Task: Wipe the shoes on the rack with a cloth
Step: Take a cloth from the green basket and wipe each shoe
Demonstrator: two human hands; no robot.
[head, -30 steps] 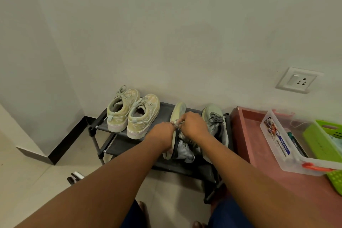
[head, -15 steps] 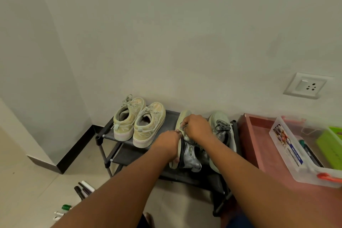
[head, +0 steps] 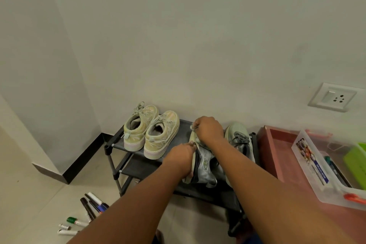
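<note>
Both hands point(head: 198, 142) grip the tipped grey shoe point(head: 204, 166).

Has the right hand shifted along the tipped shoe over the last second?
Yes. The right hand has slid toward the wall, from mid-shoe to the toe of the tipped shoe, judged against the rack.

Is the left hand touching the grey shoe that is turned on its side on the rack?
Touching. The head view shows the left hand gripping the sole edge of the grey shoe, with no gap between them.
</note>
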